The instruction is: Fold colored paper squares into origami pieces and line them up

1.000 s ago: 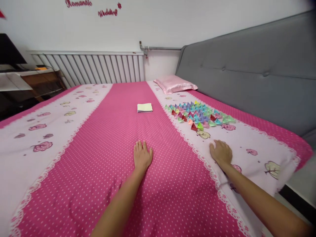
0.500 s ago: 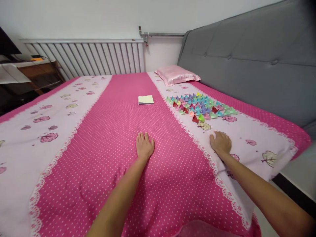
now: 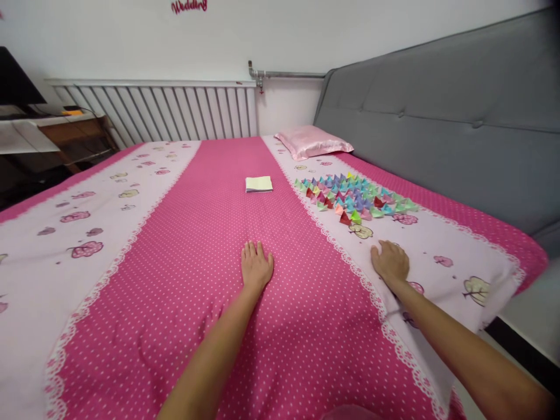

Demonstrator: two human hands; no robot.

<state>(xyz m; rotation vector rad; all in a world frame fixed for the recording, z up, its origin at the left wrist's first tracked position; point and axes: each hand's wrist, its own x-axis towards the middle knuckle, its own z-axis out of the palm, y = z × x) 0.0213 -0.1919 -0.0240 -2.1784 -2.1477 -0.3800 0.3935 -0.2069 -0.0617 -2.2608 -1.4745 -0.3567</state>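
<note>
My left hand [image 3: 256,265] lies palm down on the pink dotted part of the bedsheet [image 3: 196,262], fingers stretched out and nothing in it. Beyond its fingertips sits a stack of pale yellow paper [image 3: 259,184]. My right hand [image 3: 392,260] rests palm down on the white printed strip of the sheet, holding nothing; its thumb stands apart and the other fingers are partly hidden behind the hand. Just past it, several small folded paper pieces [image 3: 350,195] in many colours stand in close rows.
A pink satin pillow [image 3: 312,142] lies against the grey padded headboard [image 3: 446,116]. Along the far wall runs a white radiator [image 3: 161,111] with a pipe [image 3: 293,74]. To the left, a desk [image 3: 70,131] carries a dark monitor [image 3: 17,81]. The bed's edge drops off at right.
The view has tilted up slightly, so the scene sits lower and red lettering shows on the wall. Both hands stay in the same places on the sheet.
</note>
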